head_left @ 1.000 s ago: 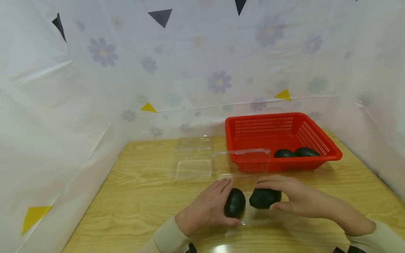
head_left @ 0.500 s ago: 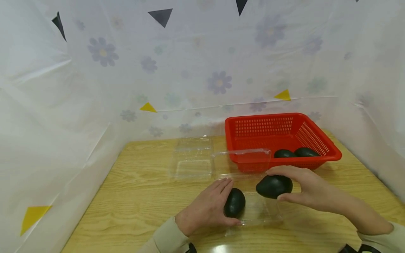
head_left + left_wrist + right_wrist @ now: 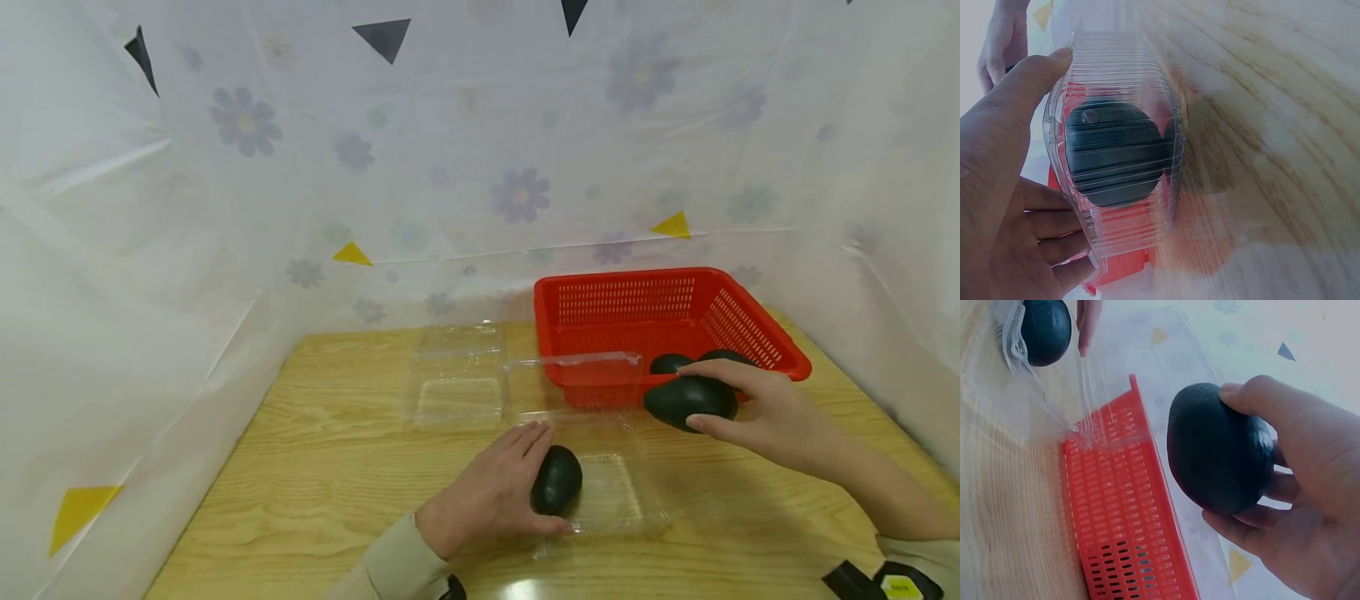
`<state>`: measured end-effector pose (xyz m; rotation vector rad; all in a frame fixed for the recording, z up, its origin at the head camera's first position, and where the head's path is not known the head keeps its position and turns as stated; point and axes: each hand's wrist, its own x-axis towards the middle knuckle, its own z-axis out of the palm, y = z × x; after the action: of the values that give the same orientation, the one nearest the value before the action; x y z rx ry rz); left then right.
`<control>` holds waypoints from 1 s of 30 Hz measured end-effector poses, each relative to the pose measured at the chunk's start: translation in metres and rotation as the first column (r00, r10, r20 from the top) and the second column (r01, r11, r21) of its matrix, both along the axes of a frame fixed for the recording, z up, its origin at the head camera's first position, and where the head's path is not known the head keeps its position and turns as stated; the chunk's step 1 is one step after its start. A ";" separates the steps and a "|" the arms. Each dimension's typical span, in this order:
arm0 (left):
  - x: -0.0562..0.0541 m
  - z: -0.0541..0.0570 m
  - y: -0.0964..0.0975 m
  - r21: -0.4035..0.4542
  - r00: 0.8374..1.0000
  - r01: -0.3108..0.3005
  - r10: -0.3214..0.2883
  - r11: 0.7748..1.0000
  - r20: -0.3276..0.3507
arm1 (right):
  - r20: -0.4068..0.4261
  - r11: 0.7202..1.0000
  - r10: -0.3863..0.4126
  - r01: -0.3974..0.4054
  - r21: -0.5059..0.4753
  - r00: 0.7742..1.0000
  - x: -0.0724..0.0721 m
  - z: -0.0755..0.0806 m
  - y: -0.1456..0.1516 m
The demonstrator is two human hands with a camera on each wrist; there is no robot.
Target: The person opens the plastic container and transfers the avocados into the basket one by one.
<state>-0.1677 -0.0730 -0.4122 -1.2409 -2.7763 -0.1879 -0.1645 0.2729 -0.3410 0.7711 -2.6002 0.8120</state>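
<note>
A dark green avocado (image 3: 557, 481) lies at the left end of a clear plastic clamshell container (image 3: 618, 496). My left hand (image 3: 491, 496) holds that end of the container, thumb on the near side and fingers on the far side. Through the ribbed wall (image 3: 1113, 56), the left wrist view shows the dark avocado (image 3: 1113, 153). Another avocado (image 3: 684, 402) is in my right hand (image 3: 783, 425), raised in front of the basket. Thumb and fingers curl round this avocado (image 3: 1216, 450) in the right wrist view.
A red perforated basket (image 3: 630, 275) stands at the back right, with avocados (image 3: 670, 363) inside, partly hidden by the right hand. Another clear plastic container (image 3: 457, 400) sits at the back left. White flowered sheeting (image 3: 465, 167) encloses the wooden table (image 3: 322, 467).
My right hand has lifted its avocado from above the container's right part and carried it up and right to the basket's front. The left hand has stayed in place.
</note>
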 end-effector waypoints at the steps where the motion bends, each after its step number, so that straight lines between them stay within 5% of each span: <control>1: 0.000 0.000 0.000 0.000 1.000 0.000 0.000 1.000 -0.001 | 0.011 1.000 -0.024 0.024 -0.002 1.000 -0.001 0.000 0.002; 18: -0.001 0.001 0.000 -0.005 1.000 0.009 -0.009 1.000 -0.012 | 0.101 0.967 -0.250 0.254 -0.034 0.963 -0.031 0.004 0.020; 30: -0.002 0.002 0.000 -0.021 1.000 0.000 0.000 1.000 0.023 | 0.087 0.967 -0.256 0.255 0.023 0.963 -0.058 -0.001 0.016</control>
<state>-0.1699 -0.0731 -0.4105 -1.2516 -2.8053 -0.1744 -0.2222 0.2886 -0.3420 0.3960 -2.7098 0.7696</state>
